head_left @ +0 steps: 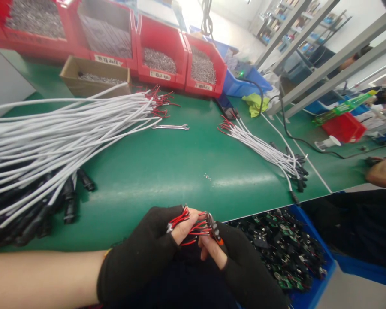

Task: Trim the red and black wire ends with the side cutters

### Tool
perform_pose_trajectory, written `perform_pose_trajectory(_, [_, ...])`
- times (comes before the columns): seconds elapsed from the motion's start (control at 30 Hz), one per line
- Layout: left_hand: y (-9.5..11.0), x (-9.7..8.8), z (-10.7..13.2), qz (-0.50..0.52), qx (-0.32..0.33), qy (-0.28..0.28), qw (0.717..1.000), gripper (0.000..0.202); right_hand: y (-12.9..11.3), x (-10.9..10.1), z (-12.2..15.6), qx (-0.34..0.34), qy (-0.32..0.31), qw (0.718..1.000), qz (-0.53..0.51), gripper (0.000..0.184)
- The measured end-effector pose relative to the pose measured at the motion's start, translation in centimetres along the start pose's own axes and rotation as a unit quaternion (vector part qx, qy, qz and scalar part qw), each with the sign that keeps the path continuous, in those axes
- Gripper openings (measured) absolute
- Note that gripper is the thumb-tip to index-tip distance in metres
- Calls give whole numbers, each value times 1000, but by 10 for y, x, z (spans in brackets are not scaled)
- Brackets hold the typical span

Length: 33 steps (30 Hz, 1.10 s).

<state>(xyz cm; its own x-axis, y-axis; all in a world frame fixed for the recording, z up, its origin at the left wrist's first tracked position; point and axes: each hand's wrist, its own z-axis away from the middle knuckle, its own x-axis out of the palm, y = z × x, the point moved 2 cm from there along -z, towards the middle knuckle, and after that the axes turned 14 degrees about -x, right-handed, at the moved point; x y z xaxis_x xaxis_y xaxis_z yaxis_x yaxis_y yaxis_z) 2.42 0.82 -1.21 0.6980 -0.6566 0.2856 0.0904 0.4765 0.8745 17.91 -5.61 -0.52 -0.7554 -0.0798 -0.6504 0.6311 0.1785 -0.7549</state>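
In a black fingerless glove, my left hand (pixel 148 240) pinches a bundle of thin red wires (pixel 196 231) near the table's front edge. Their ends fan out on both sides of the thumb. My right hand (pixel 225 253), gloved the same way, is closed on cutting pliers (pixel 215 229) with an orange-and-black handle. The jaws of the pliers are at the wire ends; whether they are open or closed on a wire cannot be made out. What joins the wires below my left hand is hidden.
White cables (pixel 67 124) with black connectors pile up at left, a smaller cable bundle (pixel 260 146) at right. A wrench (pixel 172 127) lies on the green table (pixel 154 167). Red bins (pixel 162 79) and a cardboard box (pixel 70 81) stand behind. A blue crate (pixel 328 268) holds circuit boards. Another person's hand (pixel 384 171) is far right.
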Motion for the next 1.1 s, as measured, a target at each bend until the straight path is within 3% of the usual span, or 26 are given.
perform_pose_trajectory(0.33, [-2, -3, 0, -11, 11, 16, 1000, 34, 3, 0, 4, -4, 11, 999, 35, 32])
perform_pose_trajectory(0.77, [-8, -2, -2, 5, -23, 48, 999, 35, 1, -6, 2, -17, -5, 999, 40, 28])
perform_pose_trajectory(1.1, [-9, -4, -1, 1, 7, 19, 1000, 35, 1, -6, 2, -24, -1, 999, 38, 29])
